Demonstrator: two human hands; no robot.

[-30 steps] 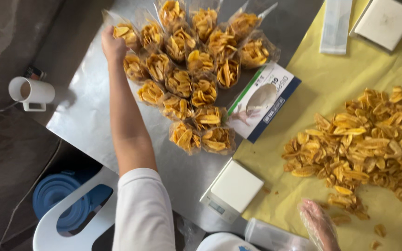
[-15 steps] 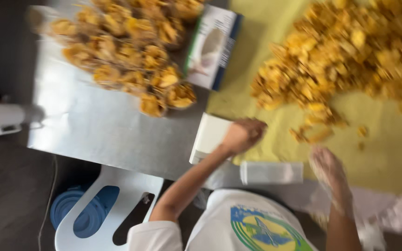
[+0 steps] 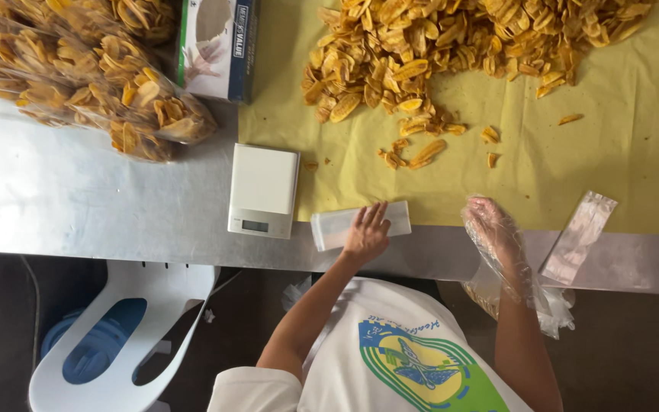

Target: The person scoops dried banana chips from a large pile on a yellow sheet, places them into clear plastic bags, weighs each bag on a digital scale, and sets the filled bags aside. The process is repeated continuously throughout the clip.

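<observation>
My left hand (image 3: 366,233) rests bare on a stack of empty clear bags (image 3: 337,227) at the front edge of the steel table (image 3: 78,206), its fingers spread on top. My right hand (image 3: 491,227) wears a loose clear plastic glove and lies flat on the yellow paper sheet (image 3: 619,152), holding nothing. A small white scale (image 3: 263,189) stands just left of the bag stack. A big heap of fried banana chips (image 3: 459,46) lies on the yellow sheet beyond both hands, with a few loose chips (image 3: 421,152) nearer.
Filled clear bags of chips (image 3: 93,69) pile up at the far left of the table, beside a cardboard box (image 3: 216,47). One empty clear bag (image 3: 580,235) lies at the right table edge. A white plastic chair (image 3: 116,336) stands below the table at left.
My left hand has come back from the pile of filled bags to the stack of empty bags by the scale. The view has shifted closer to the table's front edge.
</observation>
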